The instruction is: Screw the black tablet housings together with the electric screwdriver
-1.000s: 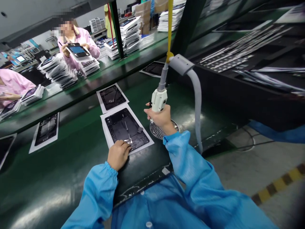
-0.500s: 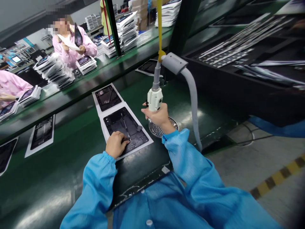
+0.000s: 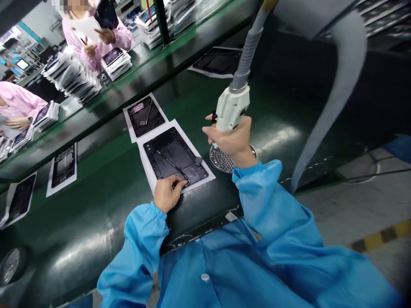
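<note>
A black tablet housing (image 3: 175, 158) lies open-side up on a white sheet on the green conveyor belt (image 3: 96, 201) in front of me. My left hand (image 3: 168, 192) rests on its near edge, fingers curled and pinched on a small part I cannot make out. My right hand (image 3: 233, 143) grips the white handle of a hanging power screwdriver (image 3: 233, 107), held upright over a round perforated metal dish (image 3: 223, 159) just right of the housing. A grey hose (image 3: 324, 107) runs up from the tool.
A second housing on a sheet (image 3: 145, 115) lies just beyond the first, with more (image 3: 64, 164) along the belt to the left and one (image 3: 220, 62) farther back. Two people in pink coats (image 3: 96, 34) work beside stacks of tablets (image 3: 72, 79) across the line. Floor lies to my right.
The view has dropped closer to the belt. My left hand has gone from lying flat on the housing's near corner to pinching at its edge. The screwdriver stays over the dish.
</note>
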Motion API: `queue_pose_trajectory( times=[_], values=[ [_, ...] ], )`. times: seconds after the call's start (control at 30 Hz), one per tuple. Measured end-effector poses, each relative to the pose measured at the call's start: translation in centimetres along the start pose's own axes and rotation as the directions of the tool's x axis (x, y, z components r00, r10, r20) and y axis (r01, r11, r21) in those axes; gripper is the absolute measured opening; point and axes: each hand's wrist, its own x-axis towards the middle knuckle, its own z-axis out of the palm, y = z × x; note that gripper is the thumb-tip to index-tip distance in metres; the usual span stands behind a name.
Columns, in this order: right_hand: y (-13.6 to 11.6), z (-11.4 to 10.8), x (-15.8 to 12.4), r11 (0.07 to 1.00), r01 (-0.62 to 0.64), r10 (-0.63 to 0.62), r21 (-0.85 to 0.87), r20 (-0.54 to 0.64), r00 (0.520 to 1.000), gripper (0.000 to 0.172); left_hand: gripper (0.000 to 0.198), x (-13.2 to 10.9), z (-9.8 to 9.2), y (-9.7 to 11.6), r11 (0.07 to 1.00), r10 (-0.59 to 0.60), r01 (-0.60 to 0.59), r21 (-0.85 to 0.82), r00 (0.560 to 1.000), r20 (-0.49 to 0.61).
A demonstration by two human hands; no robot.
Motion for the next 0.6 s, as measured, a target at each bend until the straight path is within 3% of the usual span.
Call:
queue_pose_trajectory(
  times=[0.27,0.6],
  values=[
    [0.4,-0.3,0.1,0.999,0.049,-0.049,0.021,0.0,0.999,0.014,0.011,0.5,0.2,0.8,0.967,0.025,-0.024,0.256,1.0,-0.004],
    [0.2,-0.5,-0.1,0.999,0.053,-0.053,0.002,0.015,0.998,0.016,0.021,-0.1,1.3,0.6,0.954,0.015,0.01,0.3,0.997,-0.081]
  ],
)
